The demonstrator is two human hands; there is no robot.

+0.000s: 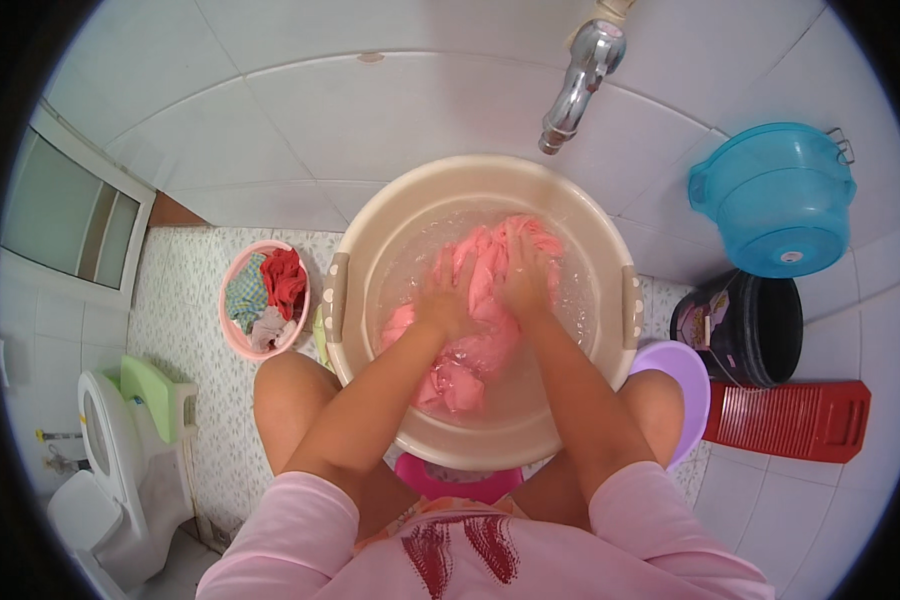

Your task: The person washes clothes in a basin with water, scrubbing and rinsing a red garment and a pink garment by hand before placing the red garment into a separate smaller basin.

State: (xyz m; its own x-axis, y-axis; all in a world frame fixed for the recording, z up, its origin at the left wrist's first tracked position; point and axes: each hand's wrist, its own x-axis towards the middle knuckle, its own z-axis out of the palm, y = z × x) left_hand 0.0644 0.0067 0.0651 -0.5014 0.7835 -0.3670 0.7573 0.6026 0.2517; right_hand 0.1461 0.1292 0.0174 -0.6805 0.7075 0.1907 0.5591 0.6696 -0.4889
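Observation:
A large beige plastic tub (487,450) stands before me, holding water and a soaked pink cloth garment (484,281). My left hand (444,304) lies in the water on the left part of the cloth, fingers spread. Pressing flat against the cloth's upper right, my right hand (523,274) has its fingers stretched forward. Water and blur hide part of both hands. Much of the garment is submerged, with folds rising at the top and a bunched end at the lower left.
A chrome tap (581,86) juts from the wall above the tub. Left is a pink basket (229,330) of clothes, beyond it a toilet (131,465). On the right are a blue basin (784,195), black bucket (742,326), purple basin (690,382) and red washboard (787,420).

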